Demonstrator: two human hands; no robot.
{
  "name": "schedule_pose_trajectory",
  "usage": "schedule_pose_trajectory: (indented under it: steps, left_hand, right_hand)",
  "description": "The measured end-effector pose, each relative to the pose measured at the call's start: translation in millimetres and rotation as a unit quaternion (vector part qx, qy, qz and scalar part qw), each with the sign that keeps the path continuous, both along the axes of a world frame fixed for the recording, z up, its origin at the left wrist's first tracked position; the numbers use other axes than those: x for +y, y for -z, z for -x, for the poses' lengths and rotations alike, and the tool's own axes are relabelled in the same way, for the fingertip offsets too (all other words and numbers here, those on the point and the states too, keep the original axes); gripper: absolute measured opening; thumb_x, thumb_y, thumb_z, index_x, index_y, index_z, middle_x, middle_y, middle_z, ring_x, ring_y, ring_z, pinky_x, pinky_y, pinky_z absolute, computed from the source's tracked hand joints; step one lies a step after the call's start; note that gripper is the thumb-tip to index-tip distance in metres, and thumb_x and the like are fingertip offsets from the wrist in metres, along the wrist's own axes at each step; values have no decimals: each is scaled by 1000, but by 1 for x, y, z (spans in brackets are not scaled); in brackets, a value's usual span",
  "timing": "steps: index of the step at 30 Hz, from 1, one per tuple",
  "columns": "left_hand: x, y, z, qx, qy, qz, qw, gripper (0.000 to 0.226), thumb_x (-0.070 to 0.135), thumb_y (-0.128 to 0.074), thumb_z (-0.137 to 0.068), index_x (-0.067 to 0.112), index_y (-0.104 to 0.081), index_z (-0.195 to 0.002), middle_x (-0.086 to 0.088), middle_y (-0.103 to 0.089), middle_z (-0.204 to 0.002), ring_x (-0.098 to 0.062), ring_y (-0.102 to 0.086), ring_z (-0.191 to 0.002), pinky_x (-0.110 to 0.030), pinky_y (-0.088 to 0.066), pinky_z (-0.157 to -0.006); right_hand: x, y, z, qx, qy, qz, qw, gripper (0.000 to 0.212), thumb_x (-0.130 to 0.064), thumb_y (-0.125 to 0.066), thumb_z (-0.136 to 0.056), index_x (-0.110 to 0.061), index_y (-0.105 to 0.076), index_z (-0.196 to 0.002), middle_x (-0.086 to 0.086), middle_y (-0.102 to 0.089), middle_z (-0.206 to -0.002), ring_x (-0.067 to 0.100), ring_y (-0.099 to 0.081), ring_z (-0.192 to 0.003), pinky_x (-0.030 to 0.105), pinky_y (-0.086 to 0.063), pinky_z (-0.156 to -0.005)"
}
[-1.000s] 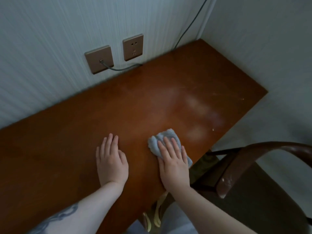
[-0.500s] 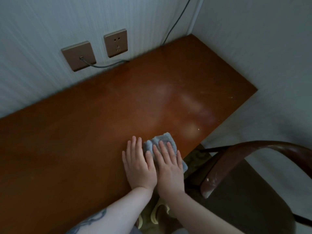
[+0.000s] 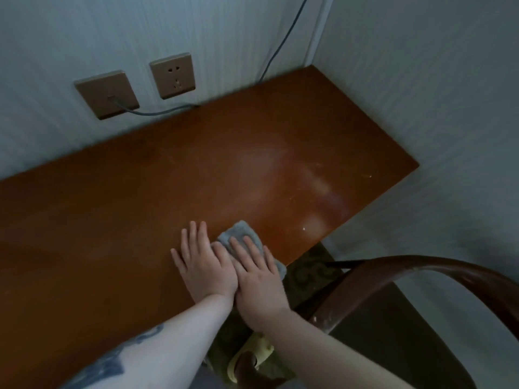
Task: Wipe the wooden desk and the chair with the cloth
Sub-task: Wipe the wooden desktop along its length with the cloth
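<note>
Cloth (image 3: 241, 236) lies pinned under the flat right hand (image 3: 257, 279) fingers (image 3: 250, 248) (left hand (image 3: 206, 266) flat alongside, holding nothing), seemingly overhanging the counter (image 3: 140, 209) edge, where a careless stroke could drop it.

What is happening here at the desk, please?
A person is wiping the wooden desk. The right hand presses a small grey cloth flat near the desk's front edge, and the left hand lies flat beside it, touching it. Pale smears show on the wood to the right. The chair stands untouched.
</note>
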State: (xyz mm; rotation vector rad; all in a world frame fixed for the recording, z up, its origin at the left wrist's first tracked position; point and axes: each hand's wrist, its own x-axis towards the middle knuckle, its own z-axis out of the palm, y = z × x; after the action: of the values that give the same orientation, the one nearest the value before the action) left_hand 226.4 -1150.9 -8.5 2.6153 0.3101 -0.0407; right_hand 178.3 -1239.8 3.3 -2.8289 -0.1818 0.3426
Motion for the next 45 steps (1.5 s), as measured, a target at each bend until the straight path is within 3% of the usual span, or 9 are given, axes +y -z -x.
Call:
schedule_pose_trajectory:
  steps: [3, 8, 14, 19, 26, 32, 38, 43, 45]
  left_hand:
    - [-2, 2, 0, 26, 21, -32, 999, 51, 36, -27, -101, 21, -32, -150, 3, -22, -160, -15, -7, -149, -43, 1, -120]
    - [-9, 6, -1, 38, 20, -78, 996, 55, 36, -33, -96, 18, -34, -149, -1, -26, -159, -20, -13, -148, -47, -6, -120]
    - [-11, 8, -2, 9, 12, -93, 996, 59, 34, -30, -89, 13, -45, -142, -6, -37, -153, -25, -25, -143, -52, -16, -116]
    - [-14, 8, -1, 18, 14, -109, 994, 59, 34, -30, -90, 14, -43, -144, -6, -35, -154, -25, -23, -144, -51, -15, -117]
    - [-12, 6, -1, 12, 17, -106, 994, 54, 28, -33, -92, 13, -45, -142, -8, -38, -152, -27, -25, -143, -53, -17, -116]
    - [-12, 8, -1, 32, 16, -111, 993, 51, 25, -34, -96, 14, -40, -146, -6, -32, -155, -25, -20, -145, -52, -13, -118]
    - [-12, 6, -2, 17, 17, -111, 993, 55, 27, -33, -90, 12, -45, -142, -9, -39, -152, -28, -27, -142, -55, -18, -115]
    - [-12, 5, -2, 55, 25, -113, 992, 52, 28, -38, -97, 16, -36, -148, -5, -28, -157, -25, -17, -147, -51, -11, -118]
    - [-12, 5, -2, 53, 20, -116, 992, 51, 27, -38, -97, 15, -37, -147, -6, -30, -157, -26, -18, -146, -52, -12, -118]
  right_hand:
    - [-42, 1, -23, 1, -57, -2, 998, 53, -34, -25, -102, -38, -15, -153, -12, -8, -162, 11, 7, -149, 46, 2, -121]
    - [-39, 22, 4, -63, 274, 43, 959, 53, -33, -34, -97, -30, -35, -150, -2, -27, -159, 20, -14, -149, 51, -21, -118]
    - [-47, 15, -24, -40, -37, 25, 998, 53, -30, -35, -99, -33, -29, -151, -7, -21, -161, 16, -9, -150, 45, -5, -121]
    - [-67, 23, -15, -85, 299, 60, 949, 53, -30, -38, -97, -27, -36, -150, -1, -29, -158, 21, -18, -148, 50, -21, -118]
    - [-51, 13, -29, -47, -18, 2, 999, 50, -31, -33, -100, -33, -32, -150, -8, -25, -160, 16, -11, -149, 45, -9, -121]
    - [-50, 27, -1, -108, 335, 23, 936, 52, -28, -43, -96, -28, -40, -147, -1, -33, -156, 22, -18, -148, 51, -21, -117]
    - [-53, 12, -37, -46, -34, -7, 998, 52, -28, -35, -99, -32, -30, -151, -7, -23, -160, 17, -9, -150, 48, -8, -121]
    - [-79, 28, -19, -122, 395, 0, 910, 52, -29, -37, -97, -26, -36, -149, -3, -31, -157, 18, -15, -148, 50, -20, -118]
    - [-49, 28, -10, -117, 372, 3, 921, 54, -31, -32, -96, -28, -35, -150, -3, -28, -158, 19, -12, -149, 49, -18, -119]
